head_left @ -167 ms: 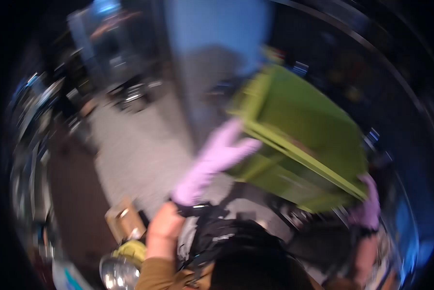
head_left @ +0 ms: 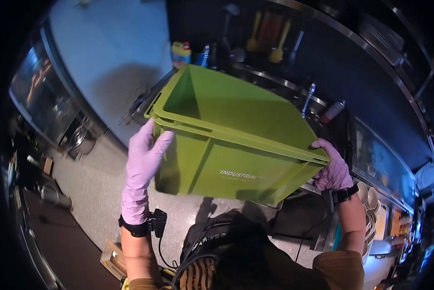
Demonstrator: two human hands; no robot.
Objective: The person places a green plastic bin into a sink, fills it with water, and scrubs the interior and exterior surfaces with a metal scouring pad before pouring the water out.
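Note:
A green plastic bin point(head_left: 236, 159) with "INDUSTRIAL" printed on its near side is held up in front of me, its mouth facing upward. My left hand point(head_left: 142, 164), in a pink-purple glove, grips the bin's left end at the rim; the thumb lies on the near wall and the other fingers are mostly hidden. At the right end, my right hand point(head_left: 335, 169), gloved alike, is closed around the rim corner with its thumb on top. Inner walls are visible, but the near wall hides the bottom. Black bands circle both wrists.
Beyond the bin, a dark counter carries a yellow bottle point(head_left: 180, 52) and a spray can point(head_left: 334, 111). Utensils, including a yellow one point(head_left: 277, 48), hang on the wall. Stacked bowls point(head_left: 369, 205) stand at right. Speckled floor point(head_left: 81, 179) and a cardboard box point(head_left: 111, 261) lie lower left.
My view has swung to the right, so the bin now appears nearer the middle and more level. Both hands keep their hold on it, and the blur has lessened.

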